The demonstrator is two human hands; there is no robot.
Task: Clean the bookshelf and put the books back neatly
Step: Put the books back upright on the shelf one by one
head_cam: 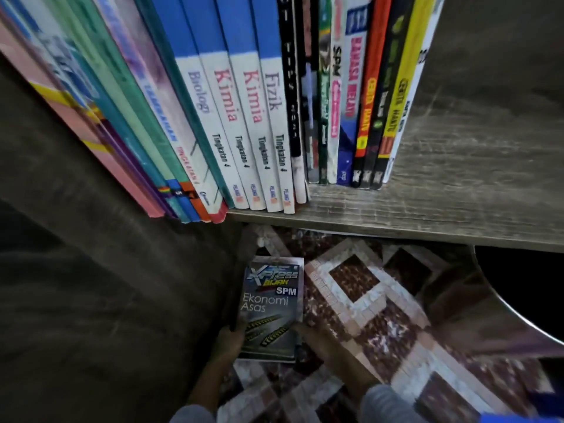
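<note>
Hands: with left hand (227,341) and right hand (323,346) I grip the Ekonomi Asas book (271,300), lower centre. Shelved row (244,102), upper frame, looks restocked; this book pending.

book cover (271,303): Xpress Bijak SPM Ekonomi Asas | spines (241,123): Biologi, Kimia, Kimia, Fizik, Tingkatan 4

shelf board (427,206): grey wood grain, matt, rough | Ekonomi Asas book (271,303): glossy paper cover | textbook spines (232,117): smooth printed paper | sleeve (387,404): grey cloth
</note>
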